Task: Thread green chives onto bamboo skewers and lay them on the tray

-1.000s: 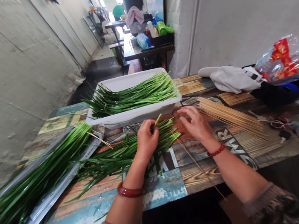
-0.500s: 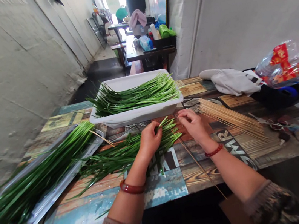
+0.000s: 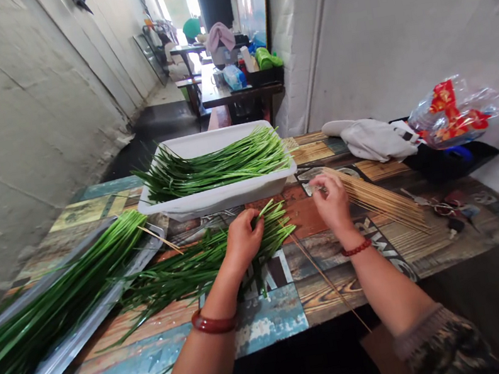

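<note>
Pale walls (image 3: 395,28) close in on both sides of a patterned table (image 3: 271,317), its plank-like boards wet in places. Compared with a moment ago, my right hand (image 3: 332,202) is farther from the loose green stalks (image 3: 186,264) and now overlaps the near-left end of the bundled skewers (image 3: 385,199). Its fingers are curled; I cannot tell whether they touch or hold a skewer. Meanwhile my left hand (image 3: 244,237) stays where it is, at the pale ends of the pile, thumb and forefinger closed on what look like a few stalks. So, as I judge it, my left keeps the stalks gathered while my right is free of them and busy on the skewer side. One lone skewer (image 3: 324,276) lies between my forearms, overhanging the table's edge. More greens fill the white tub (image 3: 218,203) just beyond my hands, and a long bunch (image 3: 73,306) rests in the clear tray (image 3: 73,348) at left.
</note>
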The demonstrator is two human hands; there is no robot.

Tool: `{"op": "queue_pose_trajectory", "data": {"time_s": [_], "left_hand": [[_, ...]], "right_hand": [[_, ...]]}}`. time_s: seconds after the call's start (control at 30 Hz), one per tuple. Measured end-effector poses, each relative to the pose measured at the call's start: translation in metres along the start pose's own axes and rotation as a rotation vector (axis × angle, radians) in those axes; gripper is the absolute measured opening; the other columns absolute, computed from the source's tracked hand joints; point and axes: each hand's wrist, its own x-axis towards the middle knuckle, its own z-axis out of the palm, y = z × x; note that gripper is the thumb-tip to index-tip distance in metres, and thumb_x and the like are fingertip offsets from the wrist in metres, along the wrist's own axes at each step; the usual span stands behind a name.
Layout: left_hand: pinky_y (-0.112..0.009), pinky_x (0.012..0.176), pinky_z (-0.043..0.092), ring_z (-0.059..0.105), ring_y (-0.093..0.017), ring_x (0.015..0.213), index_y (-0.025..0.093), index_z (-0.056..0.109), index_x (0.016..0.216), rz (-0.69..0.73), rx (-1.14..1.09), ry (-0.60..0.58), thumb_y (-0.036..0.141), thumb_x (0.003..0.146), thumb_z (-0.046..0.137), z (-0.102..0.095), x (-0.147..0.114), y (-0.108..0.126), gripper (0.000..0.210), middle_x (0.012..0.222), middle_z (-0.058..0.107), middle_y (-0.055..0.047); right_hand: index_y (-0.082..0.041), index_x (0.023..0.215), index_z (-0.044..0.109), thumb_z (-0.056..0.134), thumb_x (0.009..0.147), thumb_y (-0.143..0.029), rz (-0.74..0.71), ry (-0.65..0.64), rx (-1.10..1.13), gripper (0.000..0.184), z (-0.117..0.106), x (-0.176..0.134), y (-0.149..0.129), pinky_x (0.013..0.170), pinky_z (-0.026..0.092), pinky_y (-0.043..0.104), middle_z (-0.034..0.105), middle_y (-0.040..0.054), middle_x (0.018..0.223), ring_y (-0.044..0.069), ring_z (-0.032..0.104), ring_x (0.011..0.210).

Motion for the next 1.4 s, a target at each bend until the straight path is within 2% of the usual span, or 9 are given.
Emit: {"op": "queue_pose_trajectory", "data": {"time_s": [0.1,0.3,0.43,0.5,0.63,0.83,1.03,1.17,1.4], "left_hand": [[-0.027,0.070,0.044,0.061,-0.017,0.075,0.016,0.064,0.083,-0.016,-0.013,-0.012,0.017,0.082,0.052,0.000,0.000,0.000,0.011,0.079,0.068,-0.004],[-0.028,0.072,0.045,0.062,-0.018,0.078,0.016,0.064,0.085,-0.027,-0.019,-0.026,0.015,0.081,0.053,-0.001,0.000,0.000,0.012,0.082,0.069,-0.005],[-0.028,0.072,0.045,0.061,-0.017,0.078,0.016,0.064,0.086,-0.015,-0.032,-0.015,0.014,0.080,0.054,0.000,-0.001,0.001,0.012,0.082,0.068,-0.004],[-0.027,0.071,0.045,0.061,-0.017,0.077,0.015,0.065,0.088,-0.008,-0.054,-0.012,0.016,0.080,0.056,0.000,-0.002,0.002,0.012,0.084,0.068,-0.005],[-0.026,0.068,0.044,0.059,-0.016,0.075,0.014,0.065,0.089,0.012,-0.113,-0.022,0.025,0.084,0.056,-0.001,-0.002,0.005,0.015,0.084,0.067,-0.005],[-0.024,0.066,0.041,0.057,-0.014,0.071,0.014,0.067,0.083,0.007,-0.167,0.004,0.022,0.087,0.053,-0.002,-0.001,0.007,0.017,0.077,0.065,-0.004],[-0.024,0.068,0.042,0.058,-0.014,0.072,0.014,0.067,0.081,0.003,-0.183,0.014,0.020,0.085,0.055,-0.002,-0.002,0.008,0.014,0.077,0.065,-0.004],[-0.025,0.069,0.042,0.059,-0.015,0.073,0.014,0.067,0.081,0.000,-0.184,0.003,0.021,0.085,0.055,-0.002,-0.002,0.008,0.015,0.078,0.066,-0.004],[-0.025,0.070,0.043,0.059,-0.015,0.074,0.014,0.068,0.080,0.003,-0.208,0.009,0.021,0.084,0.054,-0.001,-0.003,0.005,0.016,0.077,0.067,-0.004]], "right_hand": [[-0.017,0.102,0.066,0.047,0.079,-0.011,0.025,-0.092,-0.004,0.031,-0.005,0.001,0.004,0.086,0.049,0.038,0.064,0.0122,0.105,0.022,0.061,0.091],[-0.023,0.118,0.060,0.046,0.087,-0.019,0.073,-0.594,0.133,0.034,-0.002,-0.013,-0.008,0.072,0.053,0.029,0.073,0.0007,0.081,0.017,0.068,0.073],[-0.021,0.115,0.064,0.045,0.086,-0.016,0.010,-0.440,0.029,0.035,-0.001,-0.011,-0.005,0.091,0.049,0.036,0.071,0.0076,0.110,0.021,0.066,0.100],[-0.019,0.111,0.065,0.043,0.088,-0.019,0.040,-0.378,0.055,0.032,-0.002,-0.009,-0.004,0.089,0.049,0.035,0.071,0.0092,0.109,0.021,0.066,0.099],[-0.020,0.096,0.069,0.044,0.092,-0.032,0.124,-0.574,0.074,0.028,-0.011,-0.011,-0.014,0.063,0.046,0.025,0.073,0.0021,0.076,0.015,0.064,0.065],[-0.020,0.063,0.066,0.049,0.091,-0.041,-0.047,-0.851,-0.116,0.039,-0.034,-0.020,-0.038,0.055,0.033,0.024,0.067,0.0006,0.060,0.013,0.059,0.056],[-0.019,0.087,0.069,0.050,0.092,-0.039,-0.008,-0.654,-0.180,0.028,-0.048,-0.037,-0.037,0.067,0.040,0.027,0.072,0.0048,0.079,0.018,0.065,0.073],[-0.022,0.083,0.069,0.048,0.094,-0.039,-0.007,-0.727,-0.166,0.030,-0.052,-0.053,-0.047,0.067,0.041,0.027,0.070,0.0037,0.079,0.018,0.064,0.075],[-0.020,0.087,0.065,0.056,0.081,-0.016,0.021,-0.591,-0.014,0.011,-0.027,-0.073,-0.062,0.073,0.046,0.030,0.065,0.0041,0.084,0.018,0.060,0.078]]}}
